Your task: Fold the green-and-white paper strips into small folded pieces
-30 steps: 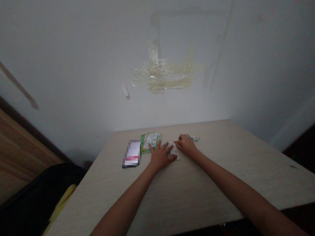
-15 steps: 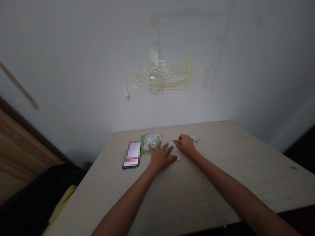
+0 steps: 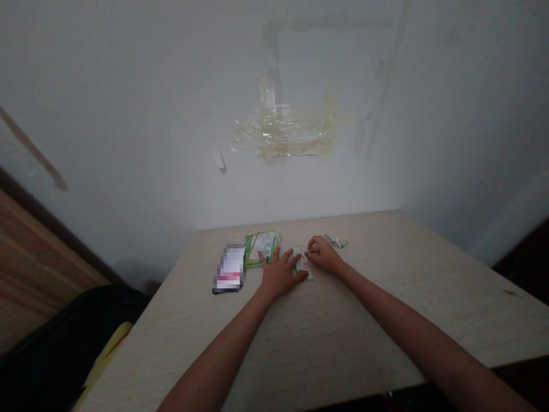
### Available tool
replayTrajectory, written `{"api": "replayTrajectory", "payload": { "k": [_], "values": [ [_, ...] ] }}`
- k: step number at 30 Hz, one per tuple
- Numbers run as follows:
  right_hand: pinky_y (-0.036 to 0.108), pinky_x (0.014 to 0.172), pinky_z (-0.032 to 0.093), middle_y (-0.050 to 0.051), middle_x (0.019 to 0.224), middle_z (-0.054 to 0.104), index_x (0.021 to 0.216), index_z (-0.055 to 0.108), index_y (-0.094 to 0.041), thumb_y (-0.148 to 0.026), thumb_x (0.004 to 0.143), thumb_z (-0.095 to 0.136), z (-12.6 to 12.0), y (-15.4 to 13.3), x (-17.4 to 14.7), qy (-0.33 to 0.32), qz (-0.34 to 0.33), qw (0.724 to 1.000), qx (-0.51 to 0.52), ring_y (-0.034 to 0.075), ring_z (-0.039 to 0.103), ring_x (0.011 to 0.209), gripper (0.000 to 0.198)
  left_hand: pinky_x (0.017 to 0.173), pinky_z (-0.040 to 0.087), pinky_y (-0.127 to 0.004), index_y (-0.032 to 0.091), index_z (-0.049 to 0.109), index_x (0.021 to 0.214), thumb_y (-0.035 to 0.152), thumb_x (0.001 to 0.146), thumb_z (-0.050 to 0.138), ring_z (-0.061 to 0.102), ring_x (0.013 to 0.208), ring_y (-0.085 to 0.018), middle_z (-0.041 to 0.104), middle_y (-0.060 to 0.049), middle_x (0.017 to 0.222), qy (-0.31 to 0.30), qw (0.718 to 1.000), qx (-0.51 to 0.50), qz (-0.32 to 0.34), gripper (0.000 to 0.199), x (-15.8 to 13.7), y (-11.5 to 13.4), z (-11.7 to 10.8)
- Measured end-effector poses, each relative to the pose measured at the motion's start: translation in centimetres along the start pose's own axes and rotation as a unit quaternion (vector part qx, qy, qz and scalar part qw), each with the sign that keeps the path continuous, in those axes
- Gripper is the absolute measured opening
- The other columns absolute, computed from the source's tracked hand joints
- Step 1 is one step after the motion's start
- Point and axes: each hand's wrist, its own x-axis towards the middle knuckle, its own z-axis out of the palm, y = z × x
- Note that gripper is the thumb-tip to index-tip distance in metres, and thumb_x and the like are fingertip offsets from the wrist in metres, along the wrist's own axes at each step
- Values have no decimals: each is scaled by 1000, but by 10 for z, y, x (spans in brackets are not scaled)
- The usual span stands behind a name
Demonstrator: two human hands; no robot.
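Note:
My left hand (image 3: 281,273) lies spread on the table, thumb and fingertips pressing on a small white packet with a green edge (image 3: 303,264). Its other fingers reach the near edge of a pile of green and white packets (image 3: 261,247). My right hand (image 3: 323,254) is at the packet's right upper edge, thumb and forefinger drawn together with the other fingers curled. Whether a bit of the packet is pinched between them is too small to make out. Just beyond the right hand lies a crumpled green and white wrapper piece (image 3: 337,241).
A phone with a blurred screen (image 3: 230,269) lies left of the pile on the pale wooden table (image 3: 386,274). Behind the table rises a wall (image 3: 171,114) with strips of clear tape (image 3: 283,134). Dark and yellow cloth (image 3: 105,355) is at the lower left.
My right hand has shifted slightly, its fingers curling closer together at the packet's upper edge. The left hand stays in place on the packet.

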Motion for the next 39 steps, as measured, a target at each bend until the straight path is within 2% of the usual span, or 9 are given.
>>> {"api": "replayTrajectory", "payload": {
  "k": [9, 14, 24, 34, 39],
  "values": [
    [32, 79, 45, 7, 86, 58, 66, 65, -17, -11, 80, 63, -13, -12, -10, -46, -59, 997, 11, 19, 53, 87, 15, 103, -8, -80, 48, 42, 140, 77, 83, 32, 19, 144, -40, 39, 4, 153, -6, 1000, 11, -10, 64, 1, 1, 0],
    [33, 80, 46, 8, 90, 59, 65, 61, -17, -8, 78, 62, -20, -21, -18, -62, -91, 993, 38, 20, 54, 89, 16, 100, -10, -82, 47, 43, 139, 77, 83, 32, 20, 144, -41, 41, 4, 152, -3, 1000, 3, -8, 65, 0, 1, -1],
    [34, 81, 47, 8, 92, 61, 65, 59, -17, -7, 77, 61, -29, -35, -28, -81, -117, 987, 72, 20, 56, 92, 16, 102, -14, -78, 47, 44, 139, 75, 83, 36, 19, 144, -40, 41, 3, 152, -6, 1000, -5, -13, 63, 0, 2, -2],
    [32, 79, 47, 6, 86, 60, 62, 58, -18, -5, 75, 61, -33, -44, -39, -98, -127, 984, 83, 19, 56, 87, 18, 101, -17, -78, 47, 45, 138, 75, 83, 36, 20, 144, -38, 42, 4, 152, 4, 1000, -15, -10, 62, 0, 1, 0],
    [34, 81, 47, 6, 89, 61, 61, 57, -18, -2, 71, 61, -37, -49, -43, -113, -123, 981, 98, 20, 56, 90, 20, 102, -13, -79, 47, 44, 139, 75, 84, 35, 19, 144, -39, 41, 4, 152, 2, 1000, -4, -9, 63, 0, 2, -1]
  ]
}}
